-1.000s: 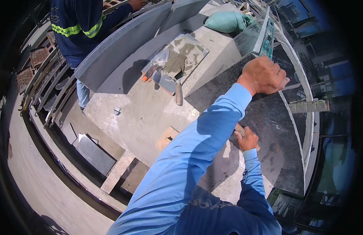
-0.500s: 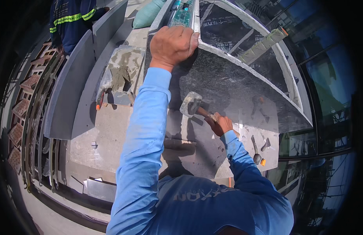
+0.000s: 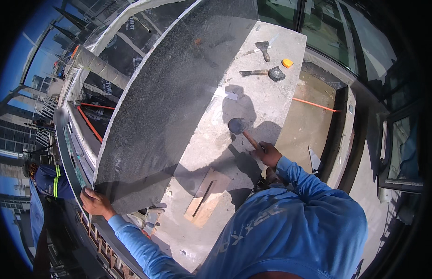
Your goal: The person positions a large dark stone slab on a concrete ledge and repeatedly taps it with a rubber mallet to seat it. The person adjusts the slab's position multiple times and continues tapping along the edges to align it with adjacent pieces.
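A large dark grey stone slab with a curved, pale rough edge stands tilted on the left. My left hand is closed around its near left corner, beside a green spirit level. The fingertips lie partly behind the edge. In my right hand is the wooden handle of a mallet. Its dark round head hangs over the pale stone surface, apart from the dark slab.
Beyond the mallet lie a scraper, a black-headed tool and a yellow tape measure. A board lies nearer. An orange rod crosses a recess at right, beside glazed frames. Someone in reflective-striped clothing is far left.
My view has swung to the right, so the slab now appears on the left. My left hand still holds the slab's corner, and my right hand still holds the mallet.
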Demonstrator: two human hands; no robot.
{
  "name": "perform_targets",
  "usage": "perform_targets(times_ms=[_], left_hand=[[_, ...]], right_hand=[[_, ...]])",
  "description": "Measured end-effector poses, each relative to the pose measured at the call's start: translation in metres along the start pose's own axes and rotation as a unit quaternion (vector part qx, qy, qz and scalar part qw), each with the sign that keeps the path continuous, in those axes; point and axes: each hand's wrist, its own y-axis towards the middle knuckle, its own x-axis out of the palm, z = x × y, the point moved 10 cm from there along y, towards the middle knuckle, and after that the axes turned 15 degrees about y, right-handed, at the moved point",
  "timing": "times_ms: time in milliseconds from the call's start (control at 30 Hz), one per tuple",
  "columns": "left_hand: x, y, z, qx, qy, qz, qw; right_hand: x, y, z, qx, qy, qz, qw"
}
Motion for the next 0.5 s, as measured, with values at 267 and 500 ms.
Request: perform_targets(times_ms=[267,500], left_hand=[[-0.034,0.119,0.371,0.231,-0.131,-0.062,0.962],[-0.027,0.176,0.542,0.317,-0.132,-0.098,0.934]], right_hand=[[-0.062,0.117,-0.016,-0.008,0.263,0.065,0.962],[-0.076,0.22,0.0,0.104,0.545,0.144,0.819]])
